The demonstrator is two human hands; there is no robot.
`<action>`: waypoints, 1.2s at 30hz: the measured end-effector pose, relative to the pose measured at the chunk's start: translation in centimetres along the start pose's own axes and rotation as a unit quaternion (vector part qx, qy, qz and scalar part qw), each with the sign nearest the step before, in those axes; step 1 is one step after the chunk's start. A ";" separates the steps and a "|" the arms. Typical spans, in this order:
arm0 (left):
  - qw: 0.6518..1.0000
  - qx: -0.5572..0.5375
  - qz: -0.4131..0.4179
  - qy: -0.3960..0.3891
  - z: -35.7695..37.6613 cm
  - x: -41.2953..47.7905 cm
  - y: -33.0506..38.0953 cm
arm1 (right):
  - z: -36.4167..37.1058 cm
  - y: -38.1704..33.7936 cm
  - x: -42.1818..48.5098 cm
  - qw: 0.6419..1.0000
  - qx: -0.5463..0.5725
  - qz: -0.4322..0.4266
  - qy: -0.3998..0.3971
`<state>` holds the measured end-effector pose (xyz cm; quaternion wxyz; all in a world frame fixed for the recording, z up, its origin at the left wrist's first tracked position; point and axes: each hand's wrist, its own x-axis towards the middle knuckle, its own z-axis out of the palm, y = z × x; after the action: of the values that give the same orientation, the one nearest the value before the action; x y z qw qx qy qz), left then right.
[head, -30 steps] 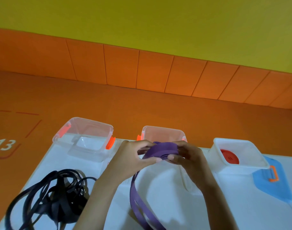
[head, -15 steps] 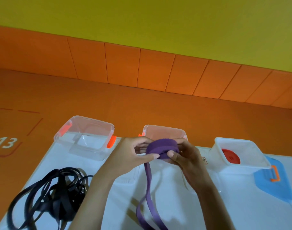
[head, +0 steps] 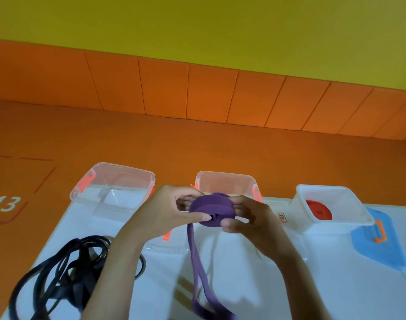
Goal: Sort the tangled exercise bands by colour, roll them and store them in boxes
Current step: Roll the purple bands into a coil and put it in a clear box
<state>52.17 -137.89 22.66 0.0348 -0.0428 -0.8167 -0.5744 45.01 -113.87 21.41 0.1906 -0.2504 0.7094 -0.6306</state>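
a white table (head: pixel 243 285) stands on an orange floor (head: pixel 197 146), with orange panels (head: pixel 165 88) under a yellow-green wall (head: pixel 197 31); a painted number 13 (head: pixel 5 203) shows on the floor at the left. a tangle of black bands (head: pixel 65 273) lies on the table's near left, partly hidden by the left forearm. above the middle of the table, both hands grip a rolled purple band (head: pixel 212 210): the left hand (head: pixel 167 211) pinches its near edge, and the right hand (head: pixel 250 220) curls round its right side. the loose tail (head: pixel 197 262) hangs down to the table. along the far edge stand a left clear box (head: pixel 128 168), a middle clear box (head: pixel 225 175) partly hidden behind the hands, and a white box (head: pixel 322 186) holding a red roll (head: pixel 318 210), beside a blue lid (head: pixel 382 245).
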 end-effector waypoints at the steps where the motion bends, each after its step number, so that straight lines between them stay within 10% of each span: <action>1: 1.000 0.006 0.006 -0.001 0.2 0.1 0.1 | -0.2 -0.1 0.1 0.999 -0.033 0.000 0.006; 8: 1.000 0.003 0.007 -0.009 0.8 0.9 0.2 | -0.8 0.8 -0.1 0.998 0.047 -0.024 0.042; 14: 0.996 0.081 -0.005 -0.032 1.3 1.0 0.3 | -1.4 0.6 0.9 0.987 -0.157 -0.039 0.024; 19: 0.999 0.041 -0.009 0.031 1.1 1.1 0.1 | -1.1 0.2 1.3 0.995 0.088 -0.029 0.034; 25: 0.996 0.087 -0.015 0.005 1.5 1.2 -0.4 | -1.6 0.8 2.1 0.993 -0.113 -0.045 0.009; 30: 0.996 -0.050 0.005 0.071 1.9 1.3 -0.7 | -2.1 2.0 1.9 0.985 0.153 -0.052 0.059; 36: 0.998 -0.046 -0.012 0.048 2.1 1.9 -0.9 | -2.1 3.1 2.4 0.981 0.186 -0.020 0.042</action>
<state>50.18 -136.14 21.26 0.0652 -0.0074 -0.7875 -0.6128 41.50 -113.36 18.73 0.1908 -0.1979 0.5818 -0.7655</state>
